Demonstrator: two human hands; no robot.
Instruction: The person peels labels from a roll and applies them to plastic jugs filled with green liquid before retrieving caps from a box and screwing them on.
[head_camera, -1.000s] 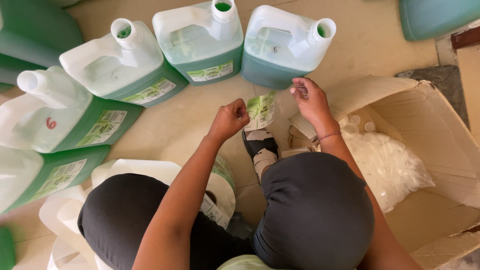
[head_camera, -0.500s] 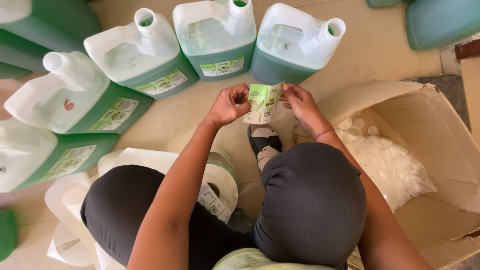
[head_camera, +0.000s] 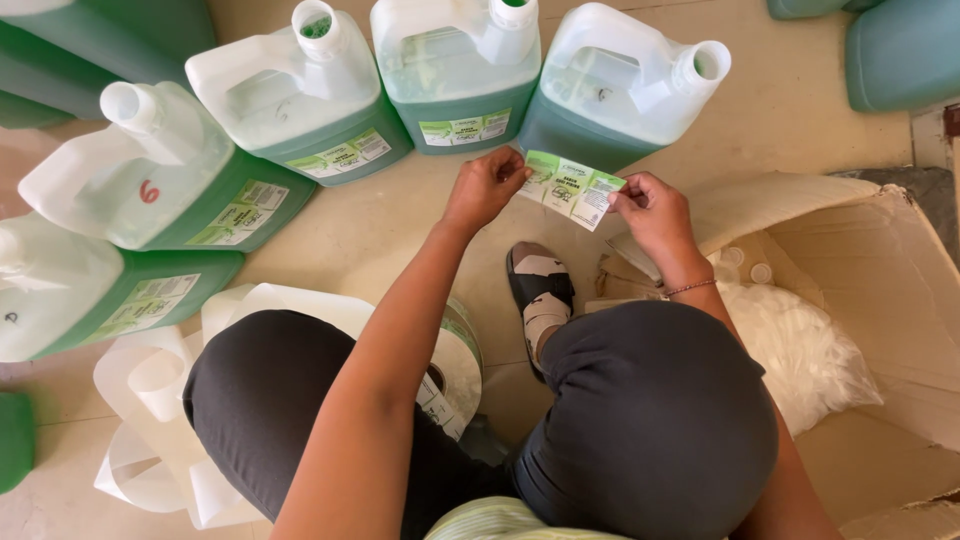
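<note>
Both hands, left hand (head_camera: 487, 187) and right hand (head_camera: 648, 207), pinch a green label (head_camera: 570, 189) stretched between them, just before the unlabelled jug (head_camera: 610, 90). Labelling step; pressing it on needs straight alignment.

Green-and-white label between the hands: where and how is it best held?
By its two short ends, pinched from either side, as the left hand and right hand do now. The label is a thin, limp strip stretched flat before the unlabelled jug; end grips probably keep it taut.
</note>
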